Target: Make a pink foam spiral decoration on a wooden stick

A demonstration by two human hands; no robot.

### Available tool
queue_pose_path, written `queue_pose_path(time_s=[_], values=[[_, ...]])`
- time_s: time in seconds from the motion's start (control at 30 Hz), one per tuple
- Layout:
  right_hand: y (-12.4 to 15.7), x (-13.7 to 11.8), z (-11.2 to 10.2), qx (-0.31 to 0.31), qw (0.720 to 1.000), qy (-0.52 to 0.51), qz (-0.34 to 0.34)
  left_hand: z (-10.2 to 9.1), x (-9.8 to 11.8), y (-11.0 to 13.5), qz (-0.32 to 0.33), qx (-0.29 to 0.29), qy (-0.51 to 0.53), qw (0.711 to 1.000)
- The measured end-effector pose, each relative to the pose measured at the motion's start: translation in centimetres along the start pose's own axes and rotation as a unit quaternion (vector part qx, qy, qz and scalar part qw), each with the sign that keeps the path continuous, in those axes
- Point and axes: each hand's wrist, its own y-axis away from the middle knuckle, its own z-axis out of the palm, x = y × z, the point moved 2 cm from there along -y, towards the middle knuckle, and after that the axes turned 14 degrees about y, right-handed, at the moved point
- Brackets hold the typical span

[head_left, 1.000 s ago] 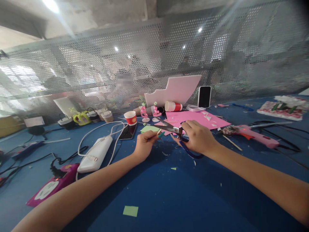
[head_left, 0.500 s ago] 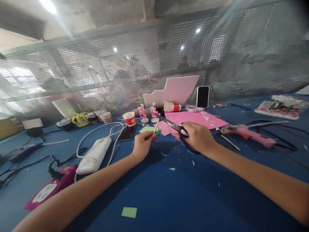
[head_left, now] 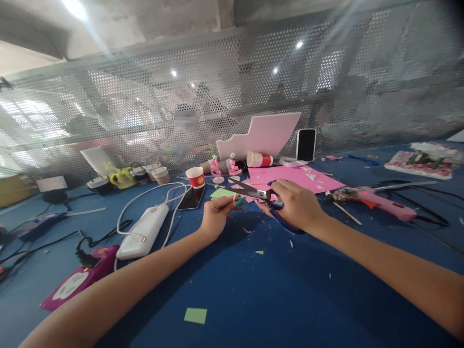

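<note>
one thin pale stick (head_left: 235,196), a small teal piece (head_left: 240,201) beside it, is held above the counter (head_left: 235,285), pinched between thumb and fingers of the left hand (head_left: 213,218). the right hand (head_left: 296,205) is curled round the handles of the scissors (head_left: 262,195), their blades parted near the stick — whether they touch it, i cannot tell. a clean snip would probably want the stick steady, fingertips clear of both edges, and the bite taken nearer the pivot than the tips. beyond lies a pink sheet (head_left: 328,184) — to the right, a glue gun (head_left: 387,203).
</note>
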Motion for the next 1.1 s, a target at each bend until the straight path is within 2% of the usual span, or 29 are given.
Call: queue_pose_path(time_s=[0.2, 0.4, 0.8, 1.1], values=[[0.0, -0.4, -0.2, -0.006, 0.999, -0.037, -0.009, 0.2, 0.5, -0.1, 0.048, -0.012, -0.004, 0.999], [-0.2, -0.4, -0.7, -0.01, 1.0, -0.024, 0.001, 0.3, 0.9, 0.0, 0.075, -0.01, -0.021, 0.997], [-0.2, -0.2, -0.9, -0.055, 0.994, -0.078, -0.054, -0.2, 0.1, -0.2, 0.102, 0.019, -0.058, 0.993], [-0.2, -0.2, -0.8, -0.068, 0.993, -0.075, -0.058, -0.1, 0.2, -0.1, 0.133, 0.003, -0.06, 0.989]])
